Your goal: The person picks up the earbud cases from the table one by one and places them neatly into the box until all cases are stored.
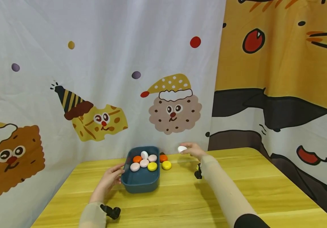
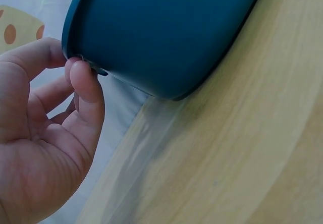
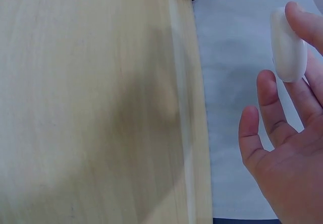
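In the head view my right hand [image 1: 194, 150] is raised above the table's back right part. Its thumb and fingers pinch a white, smooth rounded piece [image 3: 288, 45], seen as a thick pale oval in the right wrist view. My left hand [image 1: 110, 179] is at the left side of a dark blue rectangular bin [image 1: 140, 189]. In the left wrist view the thumb and index finger of that hand grip the bin at its rim [image 2: 75, 19]. Inside the bin lie several rounded pieces: white, pale pink, orange [image 1: 137, 159] and yellow [image 1: 152, 166].
Just right of the bin, a yellow rounded piece [image 1: 166, 165] and an orange one [image 1: 163, 158] lie on the wooden table [image 1: 180, 202], with a dark one partly hidden behind them. A printed cloth [image 1: 100, 63] hangs right behind the table's back edge.
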